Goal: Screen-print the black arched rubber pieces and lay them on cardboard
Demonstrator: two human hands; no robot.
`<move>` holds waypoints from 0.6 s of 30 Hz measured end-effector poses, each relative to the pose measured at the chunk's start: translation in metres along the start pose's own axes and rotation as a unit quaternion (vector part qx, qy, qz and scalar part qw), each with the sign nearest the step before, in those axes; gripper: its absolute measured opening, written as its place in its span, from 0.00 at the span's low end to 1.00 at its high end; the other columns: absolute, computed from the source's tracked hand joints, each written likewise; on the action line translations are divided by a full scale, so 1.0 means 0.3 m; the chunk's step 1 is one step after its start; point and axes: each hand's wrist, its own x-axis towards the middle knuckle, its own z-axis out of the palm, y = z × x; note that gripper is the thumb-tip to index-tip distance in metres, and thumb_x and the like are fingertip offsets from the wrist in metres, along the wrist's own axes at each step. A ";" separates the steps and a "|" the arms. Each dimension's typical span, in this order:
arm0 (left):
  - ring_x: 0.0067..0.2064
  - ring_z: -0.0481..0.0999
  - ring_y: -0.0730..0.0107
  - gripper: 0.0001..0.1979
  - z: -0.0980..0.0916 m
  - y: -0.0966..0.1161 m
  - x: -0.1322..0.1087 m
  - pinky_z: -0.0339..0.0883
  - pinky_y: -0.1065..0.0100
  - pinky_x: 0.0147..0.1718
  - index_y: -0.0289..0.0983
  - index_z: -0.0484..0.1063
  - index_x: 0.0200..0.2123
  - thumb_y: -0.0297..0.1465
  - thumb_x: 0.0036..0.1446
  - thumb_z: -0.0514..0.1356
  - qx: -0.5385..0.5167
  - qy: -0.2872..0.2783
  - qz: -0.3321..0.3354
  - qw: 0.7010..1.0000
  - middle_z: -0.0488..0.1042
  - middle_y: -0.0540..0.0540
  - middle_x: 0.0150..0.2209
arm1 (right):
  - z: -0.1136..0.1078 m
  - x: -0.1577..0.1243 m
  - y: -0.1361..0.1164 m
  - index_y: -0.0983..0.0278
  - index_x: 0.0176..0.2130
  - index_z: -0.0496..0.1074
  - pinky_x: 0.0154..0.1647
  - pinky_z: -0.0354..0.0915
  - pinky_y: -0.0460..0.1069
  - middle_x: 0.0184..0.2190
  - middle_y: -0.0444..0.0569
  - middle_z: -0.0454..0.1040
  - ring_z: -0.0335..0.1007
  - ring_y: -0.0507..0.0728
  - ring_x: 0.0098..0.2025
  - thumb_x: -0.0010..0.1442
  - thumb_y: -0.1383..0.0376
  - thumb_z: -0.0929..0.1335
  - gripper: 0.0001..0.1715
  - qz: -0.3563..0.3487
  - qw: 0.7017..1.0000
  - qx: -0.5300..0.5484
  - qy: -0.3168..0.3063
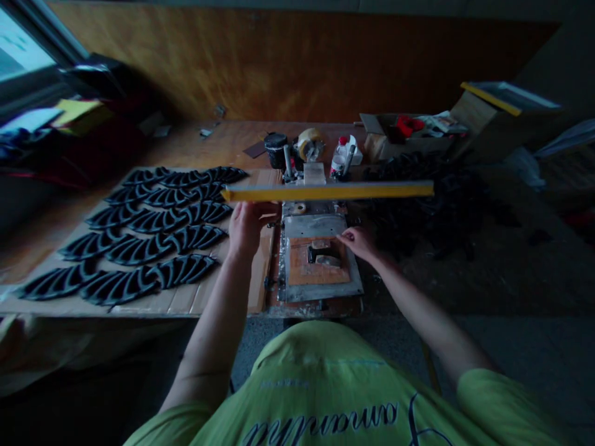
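I see a long yellow bar (pixel 328 191) held level, running nine to three o'clock. At its six o'clock, a small dark piece (pixel 320 253) lies flat, centred on a square orange pad (pixel 309 272).

This is a small production workshop. A worn plywood bench (pixel 195 145) carries rows of identical black curved pieces (pixel 139 241) laid out on cardboard. A paint-stained metal plate (pixel 320 288) with an orange pad (pixel 302 266) sits under a yellow bar (pixel 353 190), near a tape roll (pixel 310 144), a bottle (pixel 341 156) and a dark heap of parts (pixel 418 198).
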 end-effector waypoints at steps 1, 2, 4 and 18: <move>0.36 0.80 0.68 0.27 0.009 0.015 0.033 0.76 0.66 0.36 0.37 0.72 0.47 0.54 0.63 0.52 0.002 -0.008 0.004 1.000 0.79 0.46 0.33 | 0.038 -0.034 -0.031 0.63 0.34 0.75 0.45 0.67 0.53 0.34 0.51 0.76 0.71 0.58 0.40 0.63 0.49 0.69 0.20 -0.016 0.999 -0.024 -0.017; 0.37 0.81 0.67 0.27 0.013 0.023 0.056 0.76 0.65 0.37 0.37 0.71 0.48 0.54 0.63 0.52 0.005 -0.011 0.007 1.000 0.79 0.46 0.33 | 0.070 -0.060 -0.066 0.64 0.33 0.75 0.47 0.66 0.53 0.36 0.52 0.76 0.71 0.59 0.42 0.62 0.51 0.71 0.19 -0.033 0.997 -0.055 -0.033; 0.38 0.81 0.67 0.28 0.008 0.013 0.060 0.76 0.64 0.39 0.38 0.69 0.52 0.54 0.64 0.51 0.011 -0.001 0.010 1.000 0.79 0.46 0.34 | 0.107 -0.089 -0.131 0.65 0.35 0.74 0.48 0.65 0.54 0.40 0.56 0.76 0.70 0.61 0.47 0.63 0.54 0.71 0.15 -0.048 0.991 -0.113 -0.059; 0.25 0.74 0.67 0.25 -0.099 -0.384 -0.308 0.67 0.67 0.25 0.37 0.69 0.39 0.54 0.56 0.56 0.201 -0.031 -0.346 0.916 0.76 0.46 0.27 | 0.083 -0.179 -0.174 0.60 0.40 0.71 0.51 0.64 0.52 0.43 0.50 0.72 0.68 0.58 0.48 0.66 0.63 0.68 0.03 -0.101 0.994 -0.029 -0.028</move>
